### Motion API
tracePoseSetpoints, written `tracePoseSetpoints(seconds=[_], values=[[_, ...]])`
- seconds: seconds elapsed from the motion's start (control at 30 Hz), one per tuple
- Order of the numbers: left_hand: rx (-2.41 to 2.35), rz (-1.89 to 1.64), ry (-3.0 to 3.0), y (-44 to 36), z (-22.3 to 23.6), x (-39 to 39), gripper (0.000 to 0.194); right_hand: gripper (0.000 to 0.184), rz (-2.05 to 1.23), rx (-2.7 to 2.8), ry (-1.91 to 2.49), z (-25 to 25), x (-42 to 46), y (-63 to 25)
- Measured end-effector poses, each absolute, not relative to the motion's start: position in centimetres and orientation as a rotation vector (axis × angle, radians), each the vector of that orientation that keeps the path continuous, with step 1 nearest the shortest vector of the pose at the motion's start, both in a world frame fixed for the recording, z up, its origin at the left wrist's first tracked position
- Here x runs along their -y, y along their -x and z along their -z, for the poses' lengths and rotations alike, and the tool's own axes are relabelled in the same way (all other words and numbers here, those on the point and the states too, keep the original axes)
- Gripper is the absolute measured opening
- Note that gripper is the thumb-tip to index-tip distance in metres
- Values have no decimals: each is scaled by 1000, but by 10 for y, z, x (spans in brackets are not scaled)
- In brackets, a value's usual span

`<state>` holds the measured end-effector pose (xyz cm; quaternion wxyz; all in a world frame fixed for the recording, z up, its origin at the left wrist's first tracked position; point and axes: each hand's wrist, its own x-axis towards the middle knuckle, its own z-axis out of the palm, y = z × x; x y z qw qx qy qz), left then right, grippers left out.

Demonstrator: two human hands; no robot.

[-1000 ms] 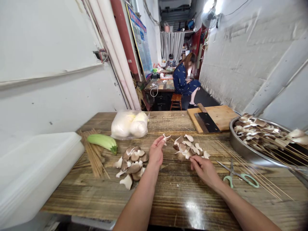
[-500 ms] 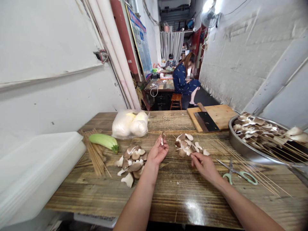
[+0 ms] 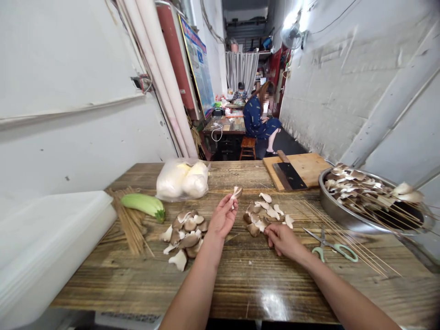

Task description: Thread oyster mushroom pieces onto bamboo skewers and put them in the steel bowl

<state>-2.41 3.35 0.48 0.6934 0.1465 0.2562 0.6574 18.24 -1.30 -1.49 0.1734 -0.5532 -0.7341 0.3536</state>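
Pinched upright in my left hand [image 3: 222, 217] is a small oyster mushroom piece [image 3: 236, 192], pale with a brown edge. My right hand [image 3: 285, 240] is closed at the near end of a row of brown-and-white mushroom pieces [image 3: 255, 219], which appears to be threaded on a skewer; the fingers and mushrooms hide most of the stick. Loose pale mushroom pieces [image 3: 273, 212] lie just beyond the right hand. Left of my left forearm sits a heap of oyster mushrooms [image 3: 187, 233]. Green-handled scissors [image 3: 338, 250] lie open to the right of my right hand.
Bare skewers [image 3: 343, 238] lie near a steel basin [image 3: 335, 213] of skewered mushrooms. A cleaver [image 3: 290, 176] rests on a cutting board [image 3: 311, 165]. At left are a green squash [image 3: 142, 203], a skewer bundle [image 3: 132, 229], a plastic bag [image 3: 182, 179] and white containers [image 3: 68, 238]. A person sits beyond.
My left hand has turned the mushroom piece over between its fingers. My right hand and the row of mushrooms have shifted slightly nearer to me. The view has moved a little.
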Motion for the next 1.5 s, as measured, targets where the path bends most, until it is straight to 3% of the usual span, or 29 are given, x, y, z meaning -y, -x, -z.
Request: tracePoseSetpoints(seconds=[0.17,0.27,0.4,0.7,0.83,0.97,1.2,1.5], values=[[-594,-1407,-431,20,-9,-27,18,29,-122,2392,1747,-3,23,-186],[-642,-1380,-581,13,-11,-21,22,27,159,2295,1663,-15,30,-188],[-734,-1345,-759,-3,-14,-11,31,27,348,2168,1198,-33,31,-177],[-680,-1261,-717,-16,-17,0,30,52,-76,2267,1017,-49,20,-171],[-668,-1275,-517,-12,-14,-5,28,39,-205,2067,1093,-55,19,-179],[-731,-1325,-812,-13,-17,-2,26,36,-136,2166,1048,-59,12,-173],[-757,-1335,-1115,-14,-15,1,27,26,-392,2132,1204,-53,7,-166],[-969,-1432,-1553,-13,-7,4,19,22,-361,2138,1259,-55,11,-169]])
